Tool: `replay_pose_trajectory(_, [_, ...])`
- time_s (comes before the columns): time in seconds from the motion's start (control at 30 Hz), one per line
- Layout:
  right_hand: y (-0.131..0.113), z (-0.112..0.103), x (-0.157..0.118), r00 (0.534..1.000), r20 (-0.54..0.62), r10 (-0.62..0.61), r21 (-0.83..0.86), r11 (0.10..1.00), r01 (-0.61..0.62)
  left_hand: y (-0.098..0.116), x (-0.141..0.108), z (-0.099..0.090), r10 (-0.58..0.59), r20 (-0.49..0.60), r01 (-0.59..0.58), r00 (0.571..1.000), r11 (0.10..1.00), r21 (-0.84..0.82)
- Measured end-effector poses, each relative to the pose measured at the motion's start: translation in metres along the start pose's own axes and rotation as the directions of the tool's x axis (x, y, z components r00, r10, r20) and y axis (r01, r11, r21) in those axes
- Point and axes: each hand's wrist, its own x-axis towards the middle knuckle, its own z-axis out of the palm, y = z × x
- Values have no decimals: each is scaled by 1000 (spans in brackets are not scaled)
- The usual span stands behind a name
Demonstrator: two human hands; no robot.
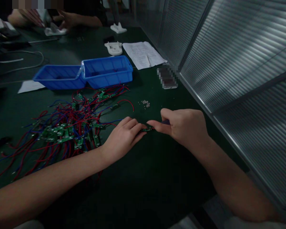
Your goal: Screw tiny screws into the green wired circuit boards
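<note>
Between the thumb and fingers of my left hand (pixel 124 135) is a small green circuit board (pixel 147 129), pinched just above the dark green table. Red and blue wires trail from the left side of that hand. My right hand (pixel 187 127) is closed around a dark blue handle (pixel 166 121); most of this tool is hidden, so its kind does not show. Its thumb points at the board's right end, close to a bit of red wire. Left of my hands lies a tangled heap of wired circuit boards (pixel 59 132) with red and blue leads.
Beyond my hands lies a small pile of tiny metal parts (pixel 146 103). Two blue bins (pixel 107 73) stand behind the heap. Papers (pixel 143 54), a phone (pixel 167 77) and white plastic parts (pixel 114 48) sit farther back. A glass partition runs along the right; another person's hands work at far left.
</note>
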Motion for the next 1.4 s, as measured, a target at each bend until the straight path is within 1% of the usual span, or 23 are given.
replay_pose_trajectory(0.03, [0,0,0,1000,6,16,16,1000,-16,0,0,0,-2,4,2,1000,1000,-4])
replay_pose_trajectory(0.07, [-1,-1,1,1000,19,18,71,997,-20,1,0,0,-3,8,4,1000,1000,-7])
replay_pose_trajectory(0.17, [-1,-2,5,997,72,-36,278,961,15,1,0,0,-6,9,6,1000,1000,-13])
replay_pose_trajectory(0.23, [0,-4,7,991,113,-66,313,949,27,0,0,0,-5,11,5,1000,1000,-14])
replay_pose_trajectory(0.3, [1,-5,8,984,161,-73,298,954,22,0,-1,1,-1,16,2,1000,1000,-14])
replay_pose_trajectory(0.37, [2,-7,7,984,170,-59,260,966,13,-1,-1,1,0,17,0,1000,1000,-8])
replay_pose_trajectory(0.5, [1,-6,4,995,72,67,28,997,-69,0,-1,1,-8,7,8,1000,1000,-2])
replay_pose_trajectory(0.53, [1,-6,3,995,58,85,8,996,-85,0,-1,1,-9,6,9,1000,1000,-3])
replay_pose_trajectory(0.57, [1,-5,3,995,58,81,33,996,-83,1,-1,1,-11,5,11,1000,1000,-5])
replay_pose_trajectory(0.6, [1,-5,4,996,67,54,98,993,-60,1,0,1,-11,5,11,1000,1000,-7])
replay_pose_trajectory(0.7, [4,-4,7,993,100,-60,300,954,28,1,0,1,-10,0,10,1000,1000,-13])
replay_pose_trajectory(0.77, [6,-4,8,987,128,-97,338,940,48,1,0,1,-6,-1,6,1000,1000,-13])
replay_pose_trajectory(0.83, [8,-5,8,980,170,-104,333,942,43,1,-1,1,-2,0,2,1000,1000,-7])
replay_pose_trajectory(0.9, [7,-5,6,980,176,-88,294,955,33,1,-1,1,1,-6,-1,1000,1000,4])
replay_pose_trajectory(1.0, [3,-4,2,996,92,16,112,993,-26,1,-1,1,7,-18,-7,1000,1000,7])
replay_pose_trajectory(1.03, [0,-4,2,997,66,38,78,996,-43,1,-1,1,7,-18,-7,1000,1000,2])
replay_pose_trajectory(1.07, [-2,-4,1,998,54,35,91,995,-40,1,-1,1,6,-12,-6,1000,1000,-4])
replay_pose_trajectory(1.1, [-4,-4,1,998,57,9,139,990,-17,1,-1,0,4,-5,-4,1000,1000,-9])
replay_pose_trajectory(1.17, [-6,-5,2,994,78,-70,260,965,47,1,-1,0,-4,7,4,1000,1000,-13])
replay_pose_trajectory(1.2, [-6,-6,3,991,92,-102,291,954,71,1,0,0,-9,10,9,1000,1000,-13])
replay_pose_trajectory(1.27, [-4,-8,4,984,126,-127,283,955,88,1,-1,1,-12,14,12,1000,1000,-12])
replay_pose_trajectory(1.4, [3,-9,4,979,161,-121,247,966,79,0,-1,1,-1,0,1,1000,1000,-11])
